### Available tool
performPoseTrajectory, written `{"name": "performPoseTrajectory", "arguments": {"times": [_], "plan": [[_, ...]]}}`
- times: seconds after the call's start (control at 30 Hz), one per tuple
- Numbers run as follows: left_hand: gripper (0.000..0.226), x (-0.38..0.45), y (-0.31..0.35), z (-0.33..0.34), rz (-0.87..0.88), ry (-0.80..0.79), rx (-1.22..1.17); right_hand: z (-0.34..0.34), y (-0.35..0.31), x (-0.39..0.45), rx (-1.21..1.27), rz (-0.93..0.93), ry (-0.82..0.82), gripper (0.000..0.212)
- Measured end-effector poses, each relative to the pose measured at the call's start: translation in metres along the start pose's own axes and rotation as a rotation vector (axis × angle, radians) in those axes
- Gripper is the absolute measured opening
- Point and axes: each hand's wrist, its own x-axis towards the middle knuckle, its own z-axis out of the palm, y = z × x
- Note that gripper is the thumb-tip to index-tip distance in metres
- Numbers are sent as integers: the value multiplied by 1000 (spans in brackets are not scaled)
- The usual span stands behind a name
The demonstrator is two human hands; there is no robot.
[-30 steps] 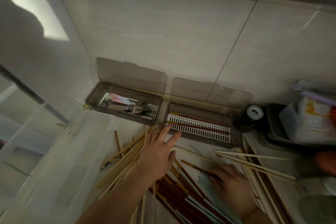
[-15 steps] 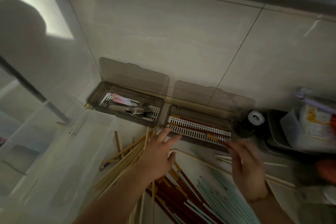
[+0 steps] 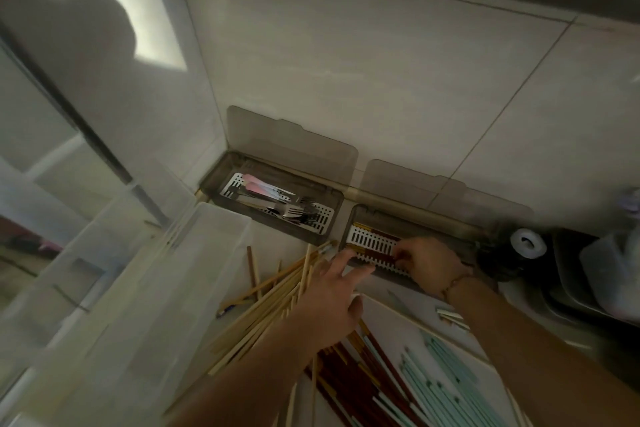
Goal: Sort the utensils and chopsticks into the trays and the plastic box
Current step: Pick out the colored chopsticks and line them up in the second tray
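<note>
Two brown trays stand against the wall with their lids up. The left tray (image 3: pixel 323 236) holds forks and pink-handled utensils (image 3: pixel 277 199). My right hand (image 3: pixel 427 262) is inside the right tray (image 3: pixel 350 218), fingers curled over its white grate, pinching a dark red chopstick (image 3: pixel 356 247) that lies along the front. My left hand (image 3: pixel 329 302) rests flat on the loose pile, fingertips at that tray's front edge. Bamboo chopsticks (image 3: pixel 263 312), more dark red chopsticks (image 3: pixel 353 374) and pale blue chopsticks (image 3: pixel 446 388) lie on the counter. A clear plastic box (image 3: pixel 145 288) sits at the left.
A dark bottle with a white cap (image 3: pixel 528 243) stands just right of the right tray. Beyond it are a dark rack and a plastic container (image 3: pixel 609 270). The tiled wall closes off the back, and a window frame runs along the left.
My right hand lifted a dark red chopstick from the pile and carried it up into the right tray. My left hand stayed on the pile.
</note>
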Motion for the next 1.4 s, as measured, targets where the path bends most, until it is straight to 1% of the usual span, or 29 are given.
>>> {"name": "performPoseTrajectory", "arguments": {"times": [0.1, 0.2, 0.3, 0.4, 0.57, 0.6, 0.63, 0.7, 0.73, 0.77, 0.83, 0.9, 0.97, 1.03, 1.1, 1.2, 1.23, 1.3, 1.33, 1.37, 1.4], "plan": [[58, 2, 0, 0, -4, -9, 1, -2, 2, 7, -5, -6, -27, 14], [57, 2, 2, -2, -3, 2, 5, -6, 6, 11, -33, 32, -100, 4], [58, 1, 4, -4, 3, 1, 6, -8, 9, 14, -76, 54, -128, 9], [59, 1, 4, -5, 11, -8, 13, -7, 11, 16, -101, 69, -91, 8], [61, 0, -1, -4, 43, -12, 31, -5, 14, 9, -50, 105, 29, 10], [62, 0, -2, -3, 46, -13, 37, -5, 14, 7, -43, 100, 43, 12], [62, 0, -2, -2, 47, -13, 42, -5, 13, 5, -8, 94, 31, 19], [62, 0, -2, -1, 50, 2, 40, -7, 8, 0, 156, 113, -36, 44], [61, 0, -2, -1, 49, 11, 34, -7, 5, -2, 241, 141, -55, 54], [61, 0, -2, 0, 48, 16, 26, -8, 4, -4, 312, 171, -54, 58], [61, 0, -2, 0, 46, 15, 16, -7, 5, -8, 457, 219, -39, 58], [61, 0, -3, 0, 44, 9, 11, -7, 7, -12, 573, 227, -56, 56], [62, 1, -3, -1, 48, 9, 8, -10, 9, -16, 606, 219, -60, 58], [63, 0, -3, 0, 54, 10, 10, -12, 11, -20, 532, 178, -25, 60], [63, 0, -3, 1, 58, 14, 17, -11, 14, -24, 445, 123, 30, 53], [62, -1, -3, 2, 56, 21, 30, -8, 13, -36, 511, 56, 162, 31], [62, -1, -4, 2, 58, 23, 37, -6, 12, -43, 515, 21, 241, 25], [62, -1, -4, 3, 67, 27, 43, 0, 8, -62, 416, -74, 463, 16], [62, -2, -5, 3, 70, 32, 43, 3, 4, -75, 367, -115, 541, 12], [62, -2, -5, 3, 72, 37, 40, 7, 0, -88, 329, -133, 546, 9], [62, -3, -5, 4, 76, 40, 37, 13, -4, -100, 296, -126, 471, 7]]}}
